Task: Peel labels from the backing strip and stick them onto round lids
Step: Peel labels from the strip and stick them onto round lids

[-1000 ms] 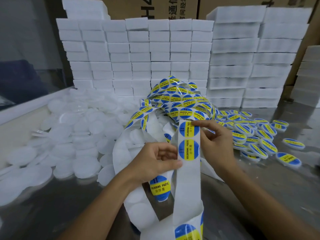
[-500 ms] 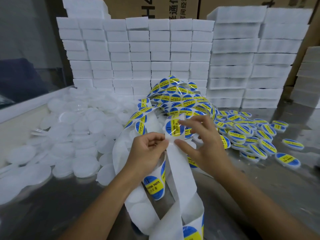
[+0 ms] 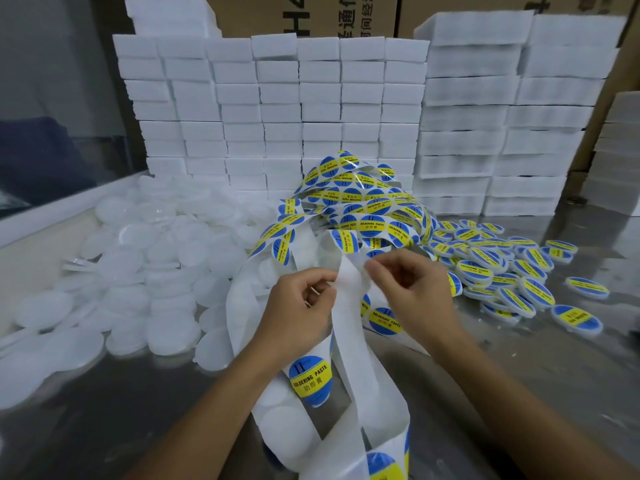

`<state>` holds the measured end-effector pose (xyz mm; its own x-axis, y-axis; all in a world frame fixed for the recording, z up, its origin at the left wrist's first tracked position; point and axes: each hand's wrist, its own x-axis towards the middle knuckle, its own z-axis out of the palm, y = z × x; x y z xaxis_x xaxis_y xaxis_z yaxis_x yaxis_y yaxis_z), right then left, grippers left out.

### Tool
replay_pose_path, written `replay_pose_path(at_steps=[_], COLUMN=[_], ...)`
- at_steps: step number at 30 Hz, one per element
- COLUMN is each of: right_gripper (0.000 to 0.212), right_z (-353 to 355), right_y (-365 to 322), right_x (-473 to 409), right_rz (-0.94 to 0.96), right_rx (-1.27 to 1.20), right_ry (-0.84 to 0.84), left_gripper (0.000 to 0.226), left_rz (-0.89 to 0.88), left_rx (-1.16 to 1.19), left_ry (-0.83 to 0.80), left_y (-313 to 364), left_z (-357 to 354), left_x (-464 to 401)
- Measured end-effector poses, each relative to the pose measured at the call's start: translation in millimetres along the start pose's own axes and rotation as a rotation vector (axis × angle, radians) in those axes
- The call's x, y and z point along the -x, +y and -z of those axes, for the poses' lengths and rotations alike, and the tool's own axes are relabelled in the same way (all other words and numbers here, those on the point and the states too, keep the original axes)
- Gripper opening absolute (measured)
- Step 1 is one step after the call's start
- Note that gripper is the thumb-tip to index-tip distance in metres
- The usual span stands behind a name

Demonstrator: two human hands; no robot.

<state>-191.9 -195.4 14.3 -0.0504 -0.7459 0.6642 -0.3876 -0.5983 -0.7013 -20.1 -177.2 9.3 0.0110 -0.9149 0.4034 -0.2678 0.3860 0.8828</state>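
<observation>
Stacked white foam blocks (image 3: pixel 277 109) wall off the far edge of a grey metal bench (image 3: pixel 86 427), with brown cardboard cartons (image 3: pixel 304 15) behind them. Taking the white paper backing strip (image 3: pixel 349 327) at the centre as the landmark: to its left lies a wide heap of plain translucent round plastic lids (image 3: pixel 138 271), not yet labelled. Just left of the strip, the left hand (image 3: pixel 301 313) has its fingers curled and pinches the strip's edge. Beyond the strip rises a tangled mound of strip carrying round blue-and-yellow soldering-paste labels (image 3: pixel 374 209). Just right of the strip, the right hand (image 3: pixel 412 292) closes its thumb and fingertips at the strip's top edge; motion blur hides whether a label is already between them. Farther right sits a pile of labelled round lids (image 3: pixel 502 271).

No lid is in either hand, so the peeled label would have to wait on a fingertip, where it may curl and stick to itself or to skin. Slack loops of strip hanging toward the person could also snag a freed label. The tangled mound risks knotting if pulled hard.
</observation>
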Motion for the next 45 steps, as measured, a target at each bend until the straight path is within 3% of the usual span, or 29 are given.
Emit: replay_pose_path(at_steps=[2,4,6,9,17,23,26,28,30,34,38,40,43,45], right_gripper=[0.009,0.011,0.015,0.016,0.007,0.013,0.025,0.036,0.040,0.034,0.031,0.030,0.018,0.017], right_z=[2.7,7.1,8.8,1.6,-18.4,-16.7,-17.0,-16.6,-16.4,-14.5,-14.1,-15.3,-16.2,-15.3], right_y=[-2.6,-4.8,-5.7,-9.7,-1.1,2.5,4.0,3.0,2.1,1.0,0.7,1.3,2.3,2.6], right_x=[-4.0,-6.3,-7.3,-2.7,12.0,11.3,12.0,12.2,12.3,9.9,8.0,8.4,9.3,9.5], right_rz=[-0.343,-0.571,-0.659,-0.673,-0.741,-0.733,-0.755,-0.757,-0.761,-0.794,-0.831,-0.820,-0.795,-0.784], right_rx=[-0.333,-0.627,-0.841,-0.972,-0.927,-0.851,-0.832,-0.818,-0.813,-0.837,-0.903,-0.885,-0.887,-0.889], right_ry=[0.083,0.111,0.082,-0.065,-0.255,-0.276,-0.263,-0.260,-0.269,-0.289,-0.299,-0.292,-0.296,-0.303], left_gripper=[0.033,0.029,0.023,0.018,0.015,0.010,0.017,0.030,0.039,0.055,0.013,0.018,0.046,0.034], left_rz=[0.001,-0.001,0.001,-0.001,-0.068,-0.164,-0.002,0.176,0.295,0.521,0.424,0.425,0.485,0.467], left_rx=[-0.001,-0.023,-0.035,-0.055,-0.189,-0.507,-0.892,-1.008,-1.045,-1.054,-1.039,-1.046,-1.071,-1.050], left_ry=[0.028,0.048,0.065,0.086,0.083,0.422,0.564,0.604,0.569,0.346,0.397,0.370,0.235,0.208], left_y=[0.1,-0.6,-2.6,-6.1,-14.8,-6.8,-17.0,-24.6,-32.0,-46.0,-51.5,-52.9,-52.9,-50.7], left_z=[0.6,1.0,0.9,0.2,1.3,33.5,64.1,80.8,92.7,103.5,97.3,97.4,96.4,96.1], left_x=[-1.0,-2.4,-3.2,-3.5,-4.6,-14.5,-19.1,-19.7,-19.5,-18.7,-21.3,-21.8,-21.8,-22.7])
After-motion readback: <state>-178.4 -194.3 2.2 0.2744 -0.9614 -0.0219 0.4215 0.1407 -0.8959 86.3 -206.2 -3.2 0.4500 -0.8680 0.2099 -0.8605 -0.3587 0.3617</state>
